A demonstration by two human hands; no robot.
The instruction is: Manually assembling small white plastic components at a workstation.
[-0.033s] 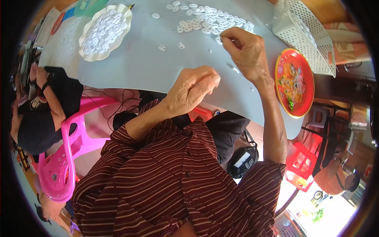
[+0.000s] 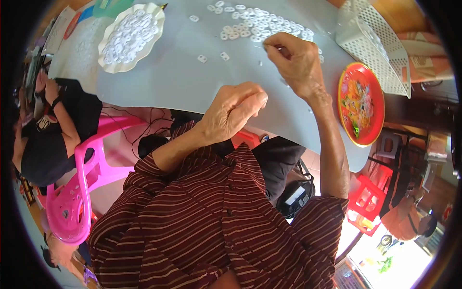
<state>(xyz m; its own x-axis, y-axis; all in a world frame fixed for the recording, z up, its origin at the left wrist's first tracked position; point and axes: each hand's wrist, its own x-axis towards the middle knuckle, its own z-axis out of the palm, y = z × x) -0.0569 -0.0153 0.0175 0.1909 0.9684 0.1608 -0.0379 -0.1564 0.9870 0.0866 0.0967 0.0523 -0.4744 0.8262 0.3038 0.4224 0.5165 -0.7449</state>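
Note:
My left hand [image 2: 234, 111] is closed above the table's near edge, thumb pressed to curled fingers; whatever lies inside is hidden. Farther out, my right hand [image 2: 297, 65] pinches thumb and forefinger together. Any thing in that pinch is too small to make out. Just past it, a spread of small white oval pieces with holes [image 2: 257, 24] covers the far part of the grey table [image 2: 163, 86]. Two loose white pieces [image 2: 202, 59] lie apart, left of my right hand. At the far left, a scalloped white dish [image 2: 115, 69] holds a heap of similar pieces.
A red plate with a yellow rim [image 2: 381, 108] holds small colourful bits at the right. Behind it stands a white perforated basket [image 2: 402, 72]. A pink plastic chair [image 2: 86, 192] and a person in black [image 2: 45, 159] are at the left. Red stools [image 2: 368, 197] stand at the right.
The table and its contents sit slightly farther right in view. My right hand has shifted a little left relative to the white pieces; both hands stay closed.

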